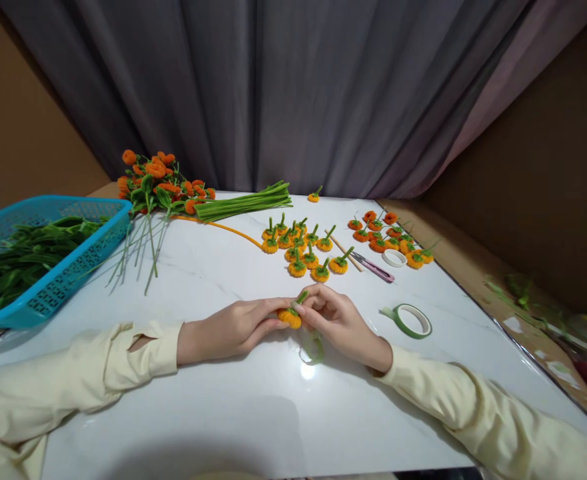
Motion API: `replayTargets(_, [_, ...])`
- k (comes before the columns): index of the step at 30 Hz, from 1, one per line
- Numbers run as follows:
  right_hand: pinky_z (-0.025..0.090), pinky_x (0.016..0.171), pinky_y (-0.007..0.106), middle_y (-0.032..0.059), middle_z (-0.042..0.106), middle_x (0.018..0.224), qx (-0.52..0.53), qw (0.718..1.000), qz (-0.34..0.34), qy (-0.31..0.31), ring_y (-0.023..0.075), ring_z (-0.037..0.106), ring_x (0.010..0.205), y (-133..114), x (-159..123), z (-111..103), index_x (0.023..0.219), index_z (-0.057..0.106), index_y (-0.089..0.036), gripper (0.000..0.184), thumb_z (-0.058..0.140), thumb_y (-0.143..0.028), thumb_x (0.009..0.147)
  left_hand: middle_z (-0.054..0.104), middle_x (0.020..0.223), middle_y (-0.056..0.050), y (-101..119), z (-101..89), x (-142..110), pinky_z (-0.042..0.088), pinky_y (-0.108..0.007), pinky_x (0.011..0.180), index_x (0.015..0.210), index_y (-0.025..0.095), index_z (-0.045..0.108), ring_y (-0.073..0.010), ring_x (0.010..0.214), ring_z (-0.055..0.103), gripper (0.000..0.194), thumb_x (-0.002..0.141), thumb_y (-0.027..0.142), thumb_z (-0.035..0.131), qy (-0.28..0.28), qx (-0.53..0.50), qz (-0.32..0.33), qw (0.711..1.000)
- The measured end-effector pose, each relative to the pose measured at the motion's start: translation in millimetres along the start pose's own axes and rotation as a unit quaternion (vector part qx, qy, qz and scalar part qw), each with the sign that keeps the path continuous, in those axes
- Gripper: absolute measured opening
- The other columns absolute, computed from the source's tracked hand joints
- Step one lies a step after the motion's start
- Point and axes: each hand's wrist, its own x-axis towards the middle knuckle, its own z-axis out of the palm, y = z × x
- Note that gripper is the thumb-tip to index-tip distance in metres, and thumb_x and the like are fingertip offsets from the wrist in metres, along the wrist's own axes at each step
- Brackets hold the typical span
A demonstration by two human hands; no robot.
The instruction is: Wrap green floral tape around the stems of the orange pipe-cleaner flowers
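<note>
Left hand: thumb and fingers pinched on the rim of a yellow flower, held just over the table in front of the person. Right hand: thumb and forefinger together at its green stem, apparently clamped there; hidden fingers, cannot tell more. A pale green patch shows below; strip or reflection, unclear. Judged step: working the stem base. Next move seems to call for a steady left pinch while the right thumb turns or presses. Just beyond: yellow flowers, stems up. Cutter and stick lie close beside them, so a reach there could knock one. Right: green tape, white roll, orange flowers. Far left: green rods, bouquet, blue basket with leaves.
</note>
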Motion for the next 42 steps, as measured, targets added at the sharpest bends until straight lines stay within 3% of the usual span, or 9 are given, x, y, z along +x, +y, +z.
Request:
replayTargets(8, [0.040, 0.048, 0.020, -0.0034, 0.054, 0.061, -0.002, 1.000, -0.010, 0.000, 0.0082, 0.049, 0.052, 1.4, -1.6, 0.1, 0.088, 0.050, -0.017, 0.023, 0.057, -0.039, 0.087, 0.068, 0.106, -0.011, -0.1, 0.4, 0.2, 0.055, -0.026, 0.076, 0.125, 0.015, 0.045, -0.0174, 0.085, 0.068, 0.041, 0.091, 0.033, 0.055, -0.004, -0.035, -0.013, 0.999])
replayTargets(13, [0.041, 0.049, 0.020, -0.0025, 0.056, 0.063, -0.001, 1.000, -0.009, -0.017, 0.0085, 0.051, 0.053, -0.9, -1.8, 0.3, 0.088, 0.049, -0.018, 0.023, 0.056, -0.039, 0.088, 0.068, 0.099, -0.010, 0.3, -1.4, 2.1, 0.053, -0.023, 0.075, 0.112, 0.014, 0.053, -0.0154, 0.084, 0.066, 0.021, 0.095, 0.025, 0.046, 0.009, -0.031, 0.024, 0.999])
replayTargets(25, [0.046, 0.057, 0.024, 0.0007, 0.062, 0.069, 0.061, 0.996, 0.023, -0.067, 0.0112, 0.056, 0.060, -1.9, -2.9, -2.9, 0.090, 0.051, -0.017, 0.028, 0.061, -0.043, 0.085, 0.067, 0.091, -0.012, 0.5, -2.1, 3.0, 0.053, -0.024, 0.071, 0.106, 0.012, 0.052, -0.0165, 0.081, 0.064, 0.017, 0.097, 0.022, 0.040, 0.030, -0.025, 0.074, 0.996])
replayTargets(30, [0.048, 0.059, 0.024, -0.0015, 0.061, 0.067, 0.079, 0.993, 0.039, -0.074, 0.0118, 0.059, 0.061, -2.9, -3.7, -3.3, 0.101, 0.047, -0.019, 0.032, 0.061, -0.042, 0.085, 0.067, 0.091, -0.012, 1.2, -2.5, 3.7, 0.053, -0.024, 0.074, 0.108, 0.013, 0.052, -0.0160, 0.081, 0.064, 0.018, 0.097, 0.021, 0.040, 0.048, -0.027, 0.097, 0.994])
replayTargets(38, [0.049, 0.058, 0.023, 0.0046, 0.068, 0.077, -0.077, 0.994, -0.047, -0.062, 0.0124, 0.061, 0.063, -4.0, -4.9, -6.0, 0.099, 0.054, -0.018, 0.019, 0.055, -0.034, 0.089, 0.067, 0.089, -0.011, 0.3, -3.1, 1.9, 0.053, -0.024, 0.072, 0.108, 0.014, 0.052, -0.0165, 0.081, 0.064, 0.020, 0.098, 0.023, 0.038, 0.037, -0.028, 0.083, 0.995])
replayTargets(42, [0.047, 0.055, 0.022, 0.0031, 0.067, 0.074, -0.083, 0.994, -0.035, -0.066, 0.0122, 0.060, 0.061, -5.9, -4.8, -6.4, 0.098, 0.053, -0.018, 0.019, 0.055, -0.035, 0.089, 0.066, 0.090, -0.011, -0.2, -2.9, 1.7, 0.053, -0.025, 0.073, 0.109, 0.014, 0.051, -0.0165, 0.082, 0.063, 0.020, 0.098, 0.023, 0.037, 0.029, -0.027, 0.085, 0.996])
